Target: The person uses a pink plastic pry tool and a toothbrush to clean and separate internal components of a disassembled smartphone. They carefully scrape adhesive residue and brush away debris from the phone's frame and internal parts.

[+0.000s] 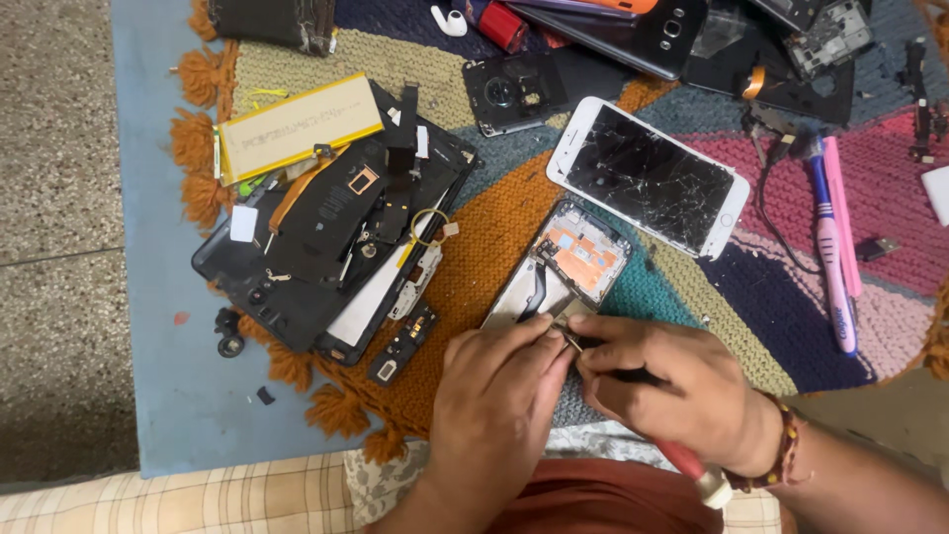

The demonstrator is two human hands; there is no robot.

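1. Far left: a grey stone floor [49, 198], with a blue mat [158, 326] laid over it and a woven, many-coloured rug [474, 257] with orange tassels on top.
2. Left on the rug: a gutted tablet [326, 247], back open, with black shields and flex strips loose inside. A flat yellow battery [297, 127] lies across its far edge. A small black camera part [229, 341] sits on the mat just near-left of it.
3. Centre, near: the left hand [494, 391], fingers curled narrow, fingertips pressing down on the near end of an opened phone frame [568, 267].
4. The phone frame lies tilted on the rug, orange inner parts showing at its far end; its near end is under both hands.
5. Just right: the right hand [672, 381], closed around a screwdriver [682, 457] with a red handle; its tip meets the frame between the two hands.
6. Far of the hands: a white phone [647, 178] with a cracked screen, face up, just beside the frame.
7. Far edge: a black phone back [514, 91], a white earbud [450, 20], and further dismantled phones.
8. Right: a pink and blue toothbrush [830, 237], lying lengthwise, well apart from the hands.
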